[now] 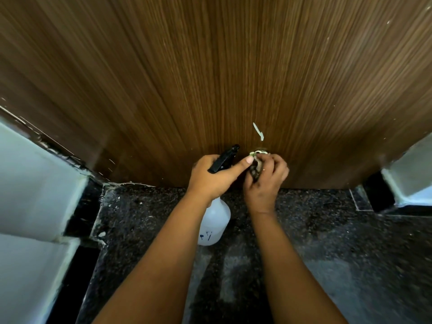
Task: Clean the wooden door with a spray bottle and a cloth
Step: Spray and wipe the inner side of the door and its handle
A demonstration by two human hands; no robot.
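Note:
The brown wooden door [210, 78] fills the upper view, with a pale streak of paint low on it. My left hand [214, 176] grips the neck of a white spray bottle [214, 222] whose black trigger head points at the door; its thumb reaches towards the cloth. My right hand [266, 181] holds a small dark bunched cloth [256, 169] close to the door's lower part, just under the streak. Most of the cloth is hidden by the fingers.
A dark speckled stone floor [327, 242] runs below the door. Pale wall and frame sections stand at the left [35, 183] and at the right [411, 174]. Paint splatter marks the floor at the door's lower left corner.

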